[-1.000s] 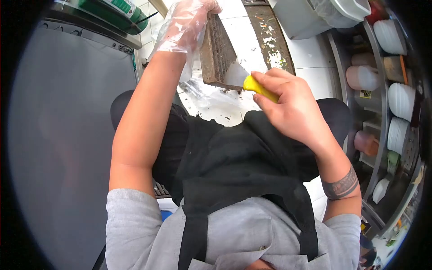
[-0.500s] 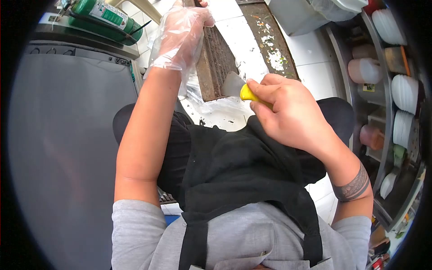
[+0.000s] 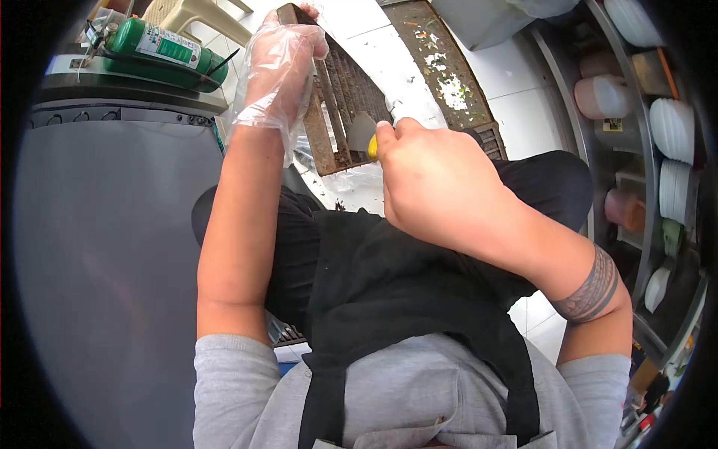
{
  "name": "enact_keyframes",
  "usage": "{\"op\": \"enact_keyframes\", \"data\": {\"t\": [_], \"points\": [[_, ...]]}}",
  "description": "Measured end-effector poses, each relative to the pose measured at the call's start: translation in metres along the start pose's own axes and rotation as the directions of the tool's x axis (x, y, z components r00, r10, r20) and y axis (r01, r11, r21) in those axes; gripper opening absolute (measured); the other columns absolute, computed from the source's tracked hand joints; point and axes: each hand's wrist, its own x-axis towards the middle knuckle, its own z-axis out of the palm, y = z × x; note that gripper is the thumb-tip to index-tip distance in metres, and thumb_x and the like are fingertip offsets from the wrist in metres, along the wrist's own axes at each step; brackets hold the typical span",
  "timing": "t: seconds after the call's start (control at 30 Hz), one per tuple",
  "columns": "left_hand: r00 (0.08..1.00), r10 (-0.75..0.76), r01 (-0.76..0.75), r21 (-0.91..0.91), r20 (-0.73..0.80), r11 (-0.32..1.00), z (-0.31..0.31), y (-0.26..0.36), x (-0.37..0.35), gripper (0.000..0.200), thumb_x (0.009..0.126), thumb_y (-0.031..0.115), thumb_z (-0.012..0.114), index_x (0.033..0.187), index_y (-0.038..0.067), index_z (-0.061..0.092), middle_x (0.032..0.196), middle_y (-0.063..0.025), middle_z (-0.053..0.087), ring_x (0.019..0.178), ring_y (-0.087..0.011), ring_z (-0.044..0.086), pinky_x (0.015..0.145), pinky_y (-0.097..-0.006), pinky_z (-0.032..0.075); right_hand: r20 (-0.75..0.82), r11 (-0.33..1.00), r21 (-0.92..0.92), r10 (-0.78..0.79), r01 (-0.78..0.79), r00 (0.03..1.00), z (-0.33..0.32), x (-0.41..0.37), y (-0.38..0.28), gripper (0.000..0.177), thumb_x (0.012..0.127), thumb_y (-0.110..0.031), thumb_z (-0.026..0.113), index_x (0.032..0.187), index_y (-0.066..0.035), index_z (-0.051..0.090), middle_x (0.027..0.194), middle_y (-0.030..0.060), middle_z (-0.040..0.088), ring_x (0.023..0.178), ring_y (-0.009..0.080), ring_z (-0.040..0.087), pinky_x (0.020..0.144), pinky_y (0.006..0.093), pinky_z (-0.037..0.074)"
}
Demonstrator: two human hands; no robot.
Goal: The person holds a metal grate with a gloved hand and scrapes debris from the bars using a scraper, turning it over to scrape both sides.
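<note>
Looking down past a black apron (image 3: pixel 389 284) and grey shirt (image 3: pixel 419 389): the right hand (image 3: pixel 430 179), bare, is closed in a tight fist around a scraper (image 3: pixel 366 138). Only a bit of yellow handle shows at the thumb side, the rest is hidden in the fist. The scraper's long axis runs out of the fist away from the body and slightly to the hand's left. Its flat pale blade leads and is laid against the bars of a rusty grate (image 3: pixel 340 97). The grate sits just ahead and to the left of the right fist, touching the blade. Its long axis points away from the body: near end low beside the right knuckles, far end up by the left hand (image 3: pixel 280 67). It is tilted up on one long edge, barred face turned toward the right hand, bars running lengthwise. The near end rests on a crumpled clear plastic sheet (image 3: pixel 351 179) just beyond the apron. The left hand wears a loose clear glove, fingers curled closed over the grate's far top edge, gripping it, thumb side hidden. Beyond the right hand a second rusty grate (image 3: pixel 441 67) lies flat on the white tile floor (image 3: pixel 523 112), speckled with debris and well apart from the held one. Left of the left hand lies a green cylinder (image 3: pixel 161 49) on its side atop a grey counter (image 3: pixel 97 247). Far right of the right hand are shelves with stacked white bowls (image 3: pixel 673 127).
</note>
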Motion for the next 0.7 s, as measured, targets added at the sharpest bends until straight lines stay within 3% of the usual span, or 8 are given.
{"op": "enact_keyframes", "data": {"t": [0.1,0.17,0.33,0.37,0.4,0.47,0.53,0.7], "points": [[0.999,-0.031,0.033,0.115,-0.02,0.993,-0.004,-0.009,0.008,0.02,0.074,0.015,0.065,0.09,0.004,0.07,0.094,-0.0022,0.06,0.09,-0.0121,0.05,0.094,-0.0242,0.039,0.028,1.0,-0.025,0.013,-0.013,1.0,-0.007,-0.005,-0.004,0.036,0.083,-0.005,0.059,0.114,0.014,0.063,0.087,0.0223,0.066,0.068,0.0382,0.069,0.062,0.0453,0.057],[0.996,0.09,-0.084,0.203,-0.021,0.976,-0.002,-0.011,0.007,0.014,0.075,0.015,0.064,0.082,0.004,0.069,0.082,-0.0021,0.057,0.084,-0.013,0.049,0.097,-0.0264,0.039,0.061,0.998,-0.038,0.044,-0.041,0.997,-0.007,-0.005,-0.004,0.037,0.083,-0.005,0.059,0.114,0.015,0.063,0.086,0.0221,0.066,0.068,0.0379,0.069,0.063,0.0458,0.057],[0.98,0.194,-0.195,0.04,0.038,0.98,0.002,-0.009,0.012,0.013,0.077,0.015,0.061,0.07,0.004,0.062,0.075,-0.0015,0.056,0.077,-0.0122,0.048,0.102,-0.0285,0.037,0.023,1.0,-0.025,-0.004,0.004,1.0,-0.006,-0.005,-0.002,0.025,0.083,-0.006,0.059,0.101,0.01,0.063,0.084,0.0222,0.066,0.07,0.038,0.07,0.063,0.0471,0.057],[0.994,0.112,-0.112,-0.012,0.01,0.994,0.002,-0.007,0.012,0.016,0.071,0.008,0.063,0.087,0.006,0.059,0.086,-0.0011,0.057,0.082,-0.0132,0.05,0.091,-0.0278,0.04,0.02,1.0,-0.027,-0.006,0.007,1.0,-0.006,-0.005,-0.002,0.025,0.083,-0.006,0.059,0.101,0.01,0.063,0.084,0.0222,0.066,0.07,0.038,0.07,0.063,0.0471,0.057],[1.0,0.02,-0.021,-0.065,-0.015,0.998,0.003,-0.004,0.009,0.04,0.065,0.001,0.065,0.104,0.007,0.057,0.097,-0.0007,0.058,0.087,-0.0142,0.053,0.081,-0.0271,0.043,0.017,1.0,-0.019,0.015,-0.015,1.0,-0.006,-0.006,-0.003,0.023,0.082,-0.006,0.06,0.099,0.009,0.063,0.083,0.0219,0.066,0.07,0.0381,0.07,0.063,0.0469,0.057],[0.999,-0.044,0.043,-0.053,-0.022,0.998,0.006,0.005,0.003,0.04,0.065,0.0,0.065,0.104,0.007,0.056,0.097,-0.0008,0.058,0.087,-0.0141,0.052,0.081,-0.027,0.043,0.019,0.999,-0.003,0.042,-0.042,0.999,-0.003,-0.006,-0.001,0.021,0.082,-0.006,0.06,0.096,0.007,0.063,0.083,0.0217,0.066,0.07,0.0381,0.07,0.063,0.0468,0.057],[0.996,-0.088,0.087,-0.041,-0.028,0.995,0.005,0.004,0.006,0.04,0.066,0.0,0.065,0.104,0.007,0.056,0.097,-0.0008,0.058,0.087,-0.0141,0.052,0.081,-0.0268,0.043,-0.018,1.0,0.026,-0.005,0.005,1.0,-0.003,0.007,0.006,0.017,0.076,-0.01,0.063,0.08,0.004,0.073,0.086,0.0258,0.07,0.076,0.0387,0.073,0.069,0.0472,0.06],[1.0,-0.007,0.007,-0.065,-0.001,0.998,0.006,0.003,0.003,0.038,0.068,0.001,0.065,0.104,0.007,0.055,0.098,-0.0016,0.059,0.088,-0.0132,0.054,0.081,-0.0269,0.044,-0.035,1.0,-0.008,0.017,-0.017,0.999,-0.001,-0.004,0.002,0.021,0.081,-0.006,0.06,0.097,0.008,0.064,0.084,0.0208,0.067,0.07,0.0382,0.07,0.064,0.0472,0.058]]}}
